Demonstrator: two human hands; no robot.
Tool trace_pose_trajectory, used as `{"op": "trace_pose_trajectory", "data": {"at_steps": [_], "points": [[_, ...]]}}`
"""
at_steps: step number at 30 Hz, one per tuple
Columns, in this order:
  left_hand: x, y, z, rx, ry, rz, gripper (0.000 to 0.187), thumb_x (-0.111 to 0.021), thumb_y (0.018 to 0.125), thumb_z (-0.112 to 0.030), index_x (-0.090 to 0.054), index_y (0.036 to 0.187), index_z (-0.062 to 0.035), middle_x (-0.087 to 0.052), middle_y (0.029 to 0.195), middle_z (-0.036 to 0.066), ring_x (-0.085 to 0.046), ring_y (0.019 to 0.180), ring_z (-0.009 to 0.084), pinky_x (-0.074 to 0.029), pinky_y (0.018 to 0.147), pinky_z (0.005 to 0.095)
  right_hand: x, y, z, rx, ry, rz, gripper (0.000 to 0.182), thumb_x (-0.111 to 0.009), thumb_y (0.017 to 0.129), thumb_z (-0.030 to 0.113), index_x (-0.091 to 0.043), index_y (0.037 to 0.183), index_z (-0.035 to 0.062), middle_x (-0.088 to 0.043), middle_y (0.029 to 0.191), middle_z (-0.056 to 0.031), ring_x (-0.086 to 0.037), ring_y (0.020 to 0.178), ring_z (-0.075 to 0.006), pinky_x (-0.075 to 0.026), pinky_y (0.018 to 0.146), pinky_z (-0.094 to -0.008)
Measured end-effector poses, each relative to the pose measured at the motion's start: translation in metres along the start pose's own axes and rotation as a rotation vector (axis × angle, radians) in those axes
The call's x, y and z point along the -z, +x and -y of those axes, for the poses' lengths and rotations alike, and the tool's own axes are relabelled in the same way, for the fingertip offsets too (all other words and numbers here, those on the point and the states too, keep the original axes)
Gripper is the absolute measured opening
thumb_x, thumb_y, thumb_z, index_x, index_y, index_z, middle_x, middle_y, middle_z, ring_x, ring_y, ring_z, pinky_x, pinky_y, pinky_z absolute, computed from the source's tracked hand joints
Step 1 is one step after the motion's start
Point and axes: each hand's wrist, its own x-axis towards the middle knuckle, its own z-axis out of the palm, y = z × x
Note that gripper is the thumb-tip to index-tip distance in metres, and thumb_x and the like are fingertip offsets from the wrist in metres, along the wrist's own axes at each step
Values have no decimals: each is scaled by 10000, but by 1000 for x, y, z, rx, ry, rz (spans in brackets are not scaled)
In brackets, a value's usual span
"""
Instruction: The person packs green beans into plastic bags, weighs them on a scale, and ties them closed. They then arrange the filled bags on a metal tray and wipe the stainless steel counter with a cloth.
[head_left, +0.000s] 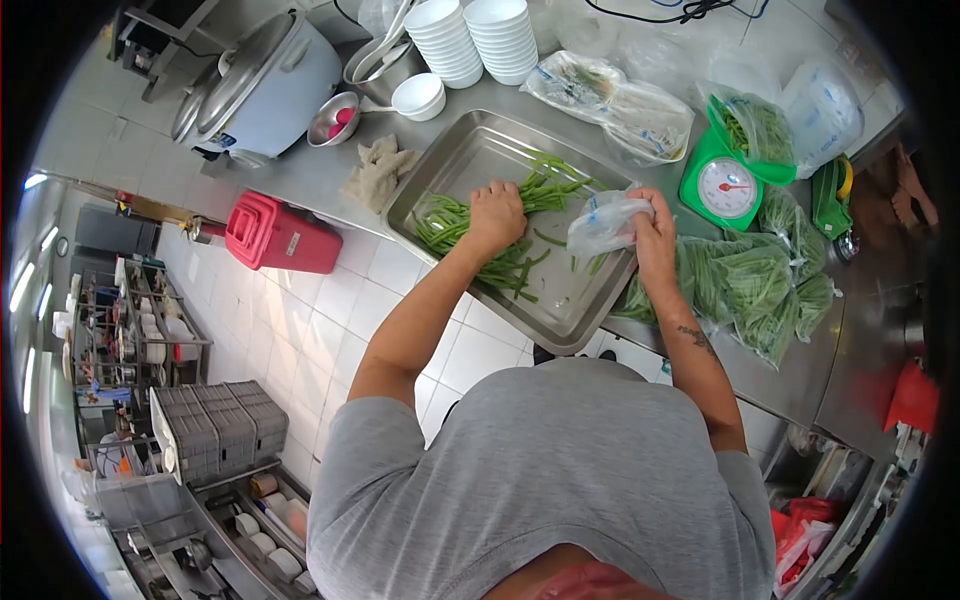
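– Grip status, pls?
– L hand (pixel 498 212) palm-down on loose, slim green pods (pixel 445 228) in a silver rectangular metal tray (pixel 490 150); fingertips hard to make out, so can't tell if it's closed on any; R hand (pixel 653 222) pinches a clear, crumpled plastic bag (pixel 603 222) to the right of L hand, over the tray.
– What's nr R hand?
– Green kitchen scale w/ round white dial (pixel 728 190), beyond it to the right; clear bags packed w/ green pods (pixel 745 290), closer to us & right.
– Handling tips?
– I'd gather small, aligned bunches under L palm; strays lie btwn the hands, so sweep those in too; pinch lightly w/ R, since thin film may tear.
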Motion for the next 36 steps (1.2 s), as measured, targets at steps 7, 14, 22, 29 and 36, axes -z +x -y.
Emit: {"op": "trace_pose_trajectory", "data": {"at_steps": [7,14,22,29,36], "points": [[27,18,45,85,-458,78,312,-641,703,-189,-618,904,48,-661,872,217,-649,854,311,-495,753,387,6,4,12,-43,149,-11,230,-493,790,50,-554,1011,55,-530,816,18,-487,713,-57,-398,616,-195],[70,9,62,-26,-793,243,304,-648,669,-127,-635,915,51,-635,717,134,-605,678,216,-463,670,346,-20,13,19,523,-726,109,358,-546,777,93,-522,1134,78,-527,1169,-135,-617,765,-306,-506,687,-397],[67,11,53,-77,-944,407,300,-620,647,-87,-620,916,46,-627,684,84,-585,631,170,-448,615,300,-72,48,-22,275,-953,548,286,-556,847,218,-540,1076,47,-588,1083,-213,-607,866,-403,-487,753,-472],[82,10,92,-22,-1005,409,230,-618,668,-53,-617,875,47,-627,700,60,-572,611,137,-440,566,285,-65,47,-39,76,-920,441,269,-527,888,215,-603,773,-16,-614,660,-177,-607,667,-367,-452,622,-453],[78,14,80,116,-1233,393,257,-663,703,-56,-610,942,23,-641,775,82,-605,665,152,-482,607,276,-101,10,-31,-486,-108,486,318,-499,914,253,-606,784,-17,-566,659,-46,-512,616,-148,-403,567,-321]]}}
